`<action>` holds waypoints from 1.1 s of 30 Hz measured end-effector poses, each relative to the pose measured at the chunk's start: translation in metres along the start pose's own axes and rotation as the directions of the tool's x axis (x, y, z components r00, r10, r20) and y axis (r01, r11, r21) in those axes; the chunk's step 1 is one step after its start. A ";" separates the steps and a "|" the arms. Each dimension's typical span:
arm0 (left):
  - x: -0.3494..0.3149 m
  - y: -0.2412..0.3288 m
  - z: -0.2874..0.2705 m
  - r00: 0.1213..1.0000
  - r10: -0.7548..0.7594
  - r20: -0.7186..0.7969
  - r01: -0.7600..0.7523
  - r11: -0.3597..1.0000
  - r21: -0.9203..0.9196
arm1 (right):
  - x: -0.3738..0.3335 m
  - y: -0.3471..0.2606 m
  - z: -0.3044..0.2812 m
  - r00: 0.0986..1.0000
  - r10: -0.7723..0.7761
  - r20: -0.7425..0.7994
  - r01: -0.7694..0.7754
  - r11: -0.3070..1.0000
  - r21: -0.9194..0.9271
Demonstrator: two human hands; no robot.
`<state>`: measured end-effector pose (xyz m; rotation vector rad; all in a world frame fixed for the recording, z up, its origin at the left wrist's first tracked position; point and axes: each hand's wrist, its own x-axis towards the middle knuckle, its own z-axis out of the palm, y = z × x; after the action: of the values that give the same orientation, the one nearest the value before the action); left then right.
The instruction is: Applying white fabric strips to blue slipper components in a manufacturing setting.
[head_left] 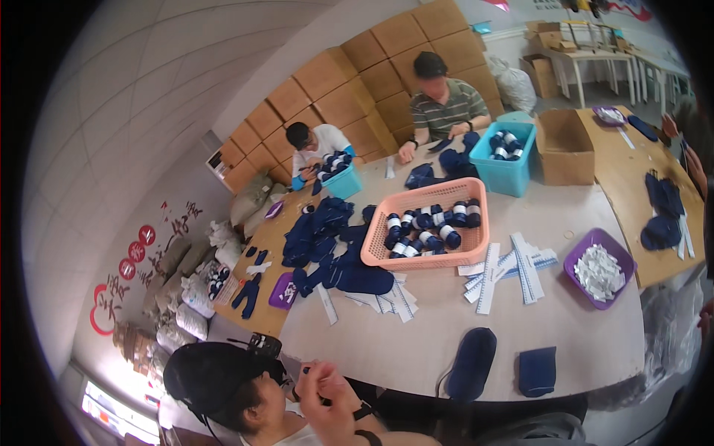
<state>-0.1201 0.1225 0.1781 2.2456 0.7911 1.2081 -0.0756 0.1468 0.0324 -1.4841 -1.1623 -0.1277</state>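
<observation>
My left hand (326,405) is raised at the lower edge, beside a person in a black cap. Its fingers are bent inward, and a small dark bit shows near the fingertips, too small to name. My right hand is out of view. On the near part of the table (416,342) lie a long, rounded navy fabric piece (474,364) and a squarish, flat navy fabric piece (537,372), both apart from my hand. Farther in stands a pink basket (428,262) of rolled navy bundles with white bands. White printed strips (489,279) lie fanned out before it.
A purple tray (601,299) of small white pieces sits at the right. Navy fabric (320,230) is heaped left of the basket. Blue bins (500,175) and a cardboard box (565,149) stand farther back. Several people work around the tables; the capped person (216,383) is close at my left.
</observation>
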 end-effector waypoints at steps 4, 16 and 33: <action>0.024 0.060 -0.043 0.969 0.191 -0.158 -0.173 0.978 0.120 | 0.015 0.029 0.166 0.994 -0.091 0.065 0.081 0.987 0.139; 0.103 0.144 -0.032 0.905 0.294 0.307 -0.420 0.731 0.537 | 0.073 -0.014 0.133 0.992 0.124 -0.018 -0.123 0.938 -0.325; 0.140 -0.190 0.265 0.963 -0.229 0.140 0.080 0.744 0.663 | 0.174 0.218 0.065 0.958 0.129 0.256 0.281 -0.244 -0.928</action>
<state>0.1185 0.3205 0.0058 2.7114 1.4561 0.6328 0.1299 0.3380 -0.0250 -3.0013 -1.3669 -1.3891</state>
